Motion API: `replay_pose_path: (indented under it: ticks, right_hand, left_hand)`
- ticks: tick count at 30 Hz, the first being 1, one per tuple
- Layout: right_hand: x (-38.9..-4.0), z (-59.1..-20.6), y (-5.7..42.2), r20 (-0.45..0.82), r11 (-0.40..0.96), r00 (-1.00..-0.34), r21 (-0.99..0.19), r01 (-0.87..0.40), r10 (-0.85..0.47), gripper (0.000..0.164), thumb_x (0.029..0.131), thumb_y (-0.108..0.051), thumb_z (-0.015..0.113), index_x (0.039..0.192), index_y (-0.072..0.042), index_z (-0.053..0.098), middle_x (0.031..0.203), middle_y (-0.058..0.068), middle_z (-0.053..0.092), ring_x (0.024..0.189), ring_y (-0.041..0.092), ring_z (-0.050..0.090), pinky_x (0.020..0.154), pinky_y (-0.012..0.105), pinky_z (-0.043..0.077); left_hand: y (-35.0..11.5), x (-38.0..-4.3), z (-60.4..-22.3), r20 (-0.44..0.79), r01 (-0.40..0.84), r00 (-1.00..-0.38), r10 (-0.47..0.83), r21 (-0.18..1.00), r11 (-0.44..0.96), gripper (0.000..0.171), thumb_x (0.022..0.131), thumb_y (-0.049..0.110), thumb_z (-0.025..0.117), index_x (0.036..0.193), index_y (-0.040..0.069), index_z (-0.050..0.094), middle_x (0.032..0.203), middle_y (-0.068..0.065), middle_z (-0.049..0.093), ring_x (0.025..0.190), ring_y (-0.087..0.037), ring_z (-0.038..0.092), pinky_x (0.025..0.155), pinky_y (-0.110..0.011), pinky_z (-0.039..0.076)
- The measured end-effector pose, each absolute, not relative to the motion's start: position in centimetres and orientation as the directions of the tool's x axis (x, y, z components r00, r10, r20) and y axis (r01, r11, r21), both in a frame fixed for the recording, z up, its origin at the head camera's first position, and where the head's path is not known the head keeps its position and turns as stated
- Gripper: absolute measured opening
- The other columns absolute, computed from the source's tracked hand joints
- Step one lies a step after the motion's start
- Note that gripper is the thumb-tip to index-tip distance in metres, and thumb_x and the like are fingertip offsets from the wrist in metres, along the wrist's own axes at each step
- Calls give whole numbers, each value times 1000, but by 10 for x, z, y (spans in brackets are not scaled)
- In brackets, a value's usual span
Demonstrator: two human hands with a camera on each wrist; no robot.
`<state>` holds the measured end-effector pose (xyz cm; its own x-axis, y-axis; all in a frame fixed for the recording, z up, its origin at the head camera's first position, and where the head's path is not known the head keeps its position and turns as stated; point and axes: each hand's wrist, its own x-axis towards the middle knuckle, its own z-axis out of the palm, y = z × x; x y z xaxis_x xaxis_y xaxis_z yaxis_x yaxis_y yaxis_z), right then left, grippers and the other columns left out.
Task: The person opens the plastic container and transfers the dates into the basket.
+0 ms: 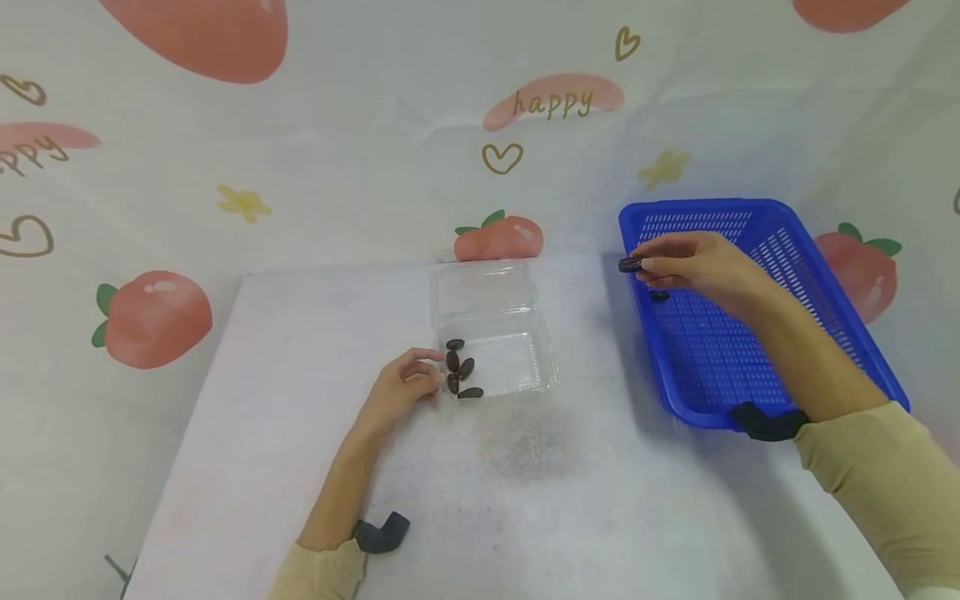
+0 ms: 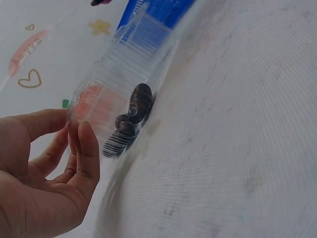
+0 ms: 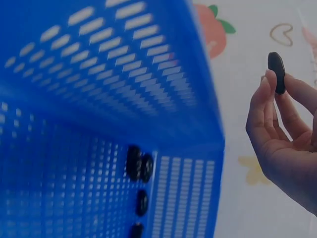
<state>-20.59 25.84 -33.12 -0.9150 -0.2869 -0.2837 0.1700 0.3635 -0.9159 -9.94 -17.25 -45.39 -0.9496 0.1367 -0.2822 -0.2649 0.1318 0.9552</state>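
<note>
Sleeve (image 1: 881,496) at four o'clock, your right hand (image 1: 697,262) pinches a date (image 1: 628,265); squeeze lightly, left hand (image 1: 402,385) gripping the box (image 1: 513,362) at nine o'clock

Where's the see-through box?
In the head view, the clear box is on the table, between the left hand at its left edge and the blue basket to its right.

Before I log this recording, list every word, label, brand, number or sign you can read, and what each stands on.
"happy", on the pink stroke high on the backdrop.
"ppy", cut off at the head view's left edge, on another pink stroke.
Left wrist view: slanted lettering, too blurred to read surely.
No lettering shows on the basket or clear container.
</note>
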Motion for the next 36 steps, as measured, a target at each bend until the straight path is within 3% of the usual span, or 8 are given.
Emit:
replay_pose_path:
  ticks: [8,15,20,36]
  right_hand:
    - [-222,-342,289,-288,334,-920,-923,193,-266,43,97,-26,64,132,-1,58,115,0,68,105,13,67,87,25,55]
    - [-230,-356,314,-304,250,-914,-939,238,-269,18,99,-21,61,115,-18,69,107,-6,70,100,8,68,88,26,56]
    - [-236,-369,330,-334,256,-906,-929,268,-261,12,100,-21,60,106,-25,69,104,-9,70,99,6,68,84,24,56]
    - [-247,-401,362,-428,279,-873,-890,361,-234,13,101,-15,58,101,-24,68,96,-10,71,95,5,68,89,27,55]
  left_hand:
    - [-171,-98,-455,-286,-272,-949,132,956,111,34,91,3,66,125,4,60,91,-7,60,75,-21,61,77,-31,56]
    - [-169,-99,-454,-280,-268,-951,132,958,105,35,91,2,65,125,3,60,91,-8,60,75,-19,61,76,-31,56]
    - [-169,-99,-453,-285,-273,-950,131,957,101,35,91,1,64,126,3,59,92,-8,59,76,-20,61,76,-31,56]
    - [-169,-98,-454,-274,-263,-952,135,960,97,35,92,1,64,126,2,59,91,-8,59,75,-20,61,75,-30,55]
